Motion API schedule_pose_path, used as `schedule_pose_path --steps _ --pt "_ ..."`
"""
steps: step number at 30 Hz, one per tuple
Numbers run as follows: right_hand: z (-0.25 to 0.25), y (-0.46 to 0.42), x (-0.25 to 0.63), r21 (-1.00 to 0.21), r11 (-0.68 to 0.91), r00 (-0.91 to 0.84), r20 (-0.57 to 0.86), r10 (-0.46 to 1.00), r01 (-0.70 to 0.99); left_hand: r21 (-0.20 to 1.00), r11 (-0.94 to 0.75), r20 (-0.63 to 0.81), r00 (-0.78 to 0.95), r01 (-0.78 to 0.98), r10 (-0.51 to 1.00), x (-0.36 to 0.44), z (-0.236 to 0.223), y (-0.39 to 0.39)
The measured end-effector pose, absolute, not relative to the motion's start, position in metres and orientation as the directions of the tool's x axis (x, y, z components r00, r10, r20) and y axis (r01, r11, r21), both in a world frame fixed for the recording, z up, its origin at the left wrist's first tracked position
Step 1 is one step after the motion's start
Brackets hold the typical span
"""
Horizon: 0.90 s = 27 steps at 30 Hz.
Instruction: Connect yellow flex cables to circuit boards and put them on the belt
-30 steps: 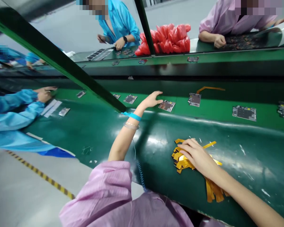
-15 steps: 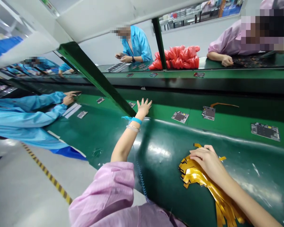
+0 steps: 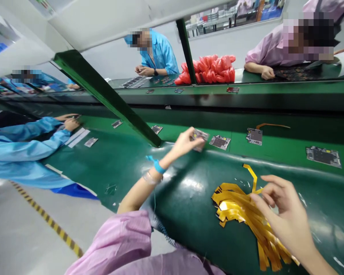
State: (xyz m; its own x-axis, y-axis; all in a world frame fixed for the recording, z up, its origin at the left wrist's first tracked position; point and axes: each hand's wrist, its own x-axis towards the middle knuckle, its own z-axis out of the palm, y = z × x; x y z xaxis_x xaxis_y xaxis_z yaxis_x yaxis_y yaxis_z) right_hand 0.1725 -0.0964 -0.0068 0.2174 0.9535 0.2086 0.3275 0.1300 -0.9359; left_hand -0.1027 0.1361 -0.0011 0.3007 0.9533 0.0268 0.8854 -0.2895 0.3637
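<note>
"Circuit board [image 3: 201, 136]: where is it?"
"Beyond the ribbon pile [image 3: 232, 202], gripped in the fingers of the left hand [image 3: 186, 143]."
"Right hand [image 3: 288, 214]?"
"At the pile's right side, fingers curled; whether they pinch a strip [image 3: 255, 178], I can't tell."

Floor [image 3: 25, 223]: grey, left of the left hand [image 3: 186, 143] and nearer the wearer; yellow-and-black striped tape [image 3: 50, 219] crosses it diagonally. Green bench surface [image 3: 126, 156] extends beneath the hand, glare [image 3: 192, 185] just on its near side. Slanted green post [image 3: 103, 95] to its left; darker post [image 3: 185, 49] beyond. Farther off, pale wall [image 3: 232, 47] with window [image 3: 212, 25]. White panel [image 3: 117, 19] overhead.
</note>
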Motion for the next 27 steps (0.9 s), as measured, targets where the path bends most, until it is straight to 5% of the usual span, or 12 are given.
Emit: schedule_pose_path --steps 2,6,13,20,27 --pt "-0.006 -0.097 0.17 -0.899 0.105 0.16 0.188 0.969 0.424 0.677 -0.372 0.056 0.459 0.635 0.887 -0.068 -0.007 0.081" --pt "-0.012 -0.1 0.169 -0.862 0.067 0.148 0.162 0.976 0.503 0.859 -0.284 -0.08 0.659 0.426 0.748 -0.03 -0.002 -0.004" --pt "-0.018 -0.112 0.174 -0.845 0.061 0.181 0.183 0.966 0.531 0.895 -0.187 -0.17 0.697 0.404 0.697 -0.025 0.006 -0.03" --pt "-0.024 -0.124 0.175 -0.752 0.162 0.034 0.238 0.971 0.639 0.941 -0.031 -0.23 0.706 0.336 0.669 -0.022 0.007 -0.027" --pt "-0.008 -0.131 0.184 -0.93 -0.224 0.036 -0.224 0.974 0.292 0.909 0.325 -0.399 0.77 0.26 0.499 -0.023 0.01 -0.015"
